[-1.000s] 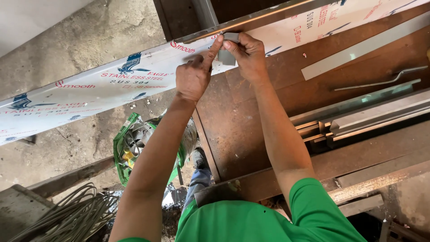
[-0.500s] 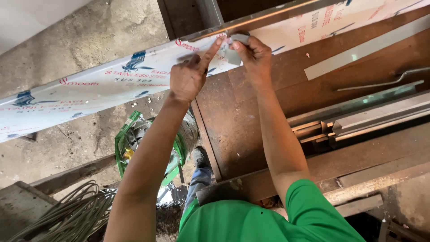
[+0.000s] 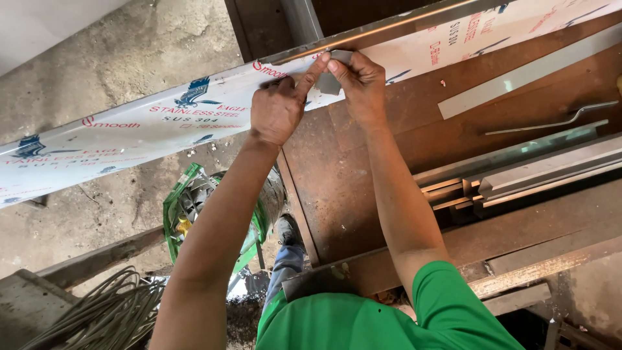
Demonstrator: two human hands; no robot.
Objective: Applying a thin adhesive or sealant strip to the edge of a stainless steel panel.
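Step in hand: by the look of it, peeling or lifting the protective film at the top edge of the long steel strip; both hands meet at one spot, upper middle of the frame.
Long strip [image 3: 149, 129]: a flat metal length wrapped in white printed film, running from the left edge up to the upper right corner, its far edge bare and shiny.
Left hand [image 3: 275, 111]: lies on the strip just left of centre, knuckles up, forefinger stretched toward the small grey flap [image 3: 329, 83]; its grip is pressed together, pinching or pinning that flap against the film.
Right hand [image 3: 363, 84]: touches the same flap from the right, thumb and fingers closed on it; fingertips of both hands are nearly touching.
Grey flap: a small loose corner, apparently film or tape, sitting at the strip's upper edge; which of the two I cannot tell.
Desk [image 3: 389, 168]: a rusty brown steel top filling the centre and right, under the right forearm.
On the desk: a flat pale metal bar [image 3: 518, 81] at upper right, a thin bent rod [image 3: 551, 123] below it, and stacked angle profiles [image 3: 518, 178] at middle right.
Lower left: a coil of grey wire [image 3: 97, 317] and a green-framed machine [image 3: 194, 207] on the concrete floor [image 3: 129, 58].
Next move, as I judge: a firm pinch on the flap and a steady pull along the strip, the other hand holding the strip down.
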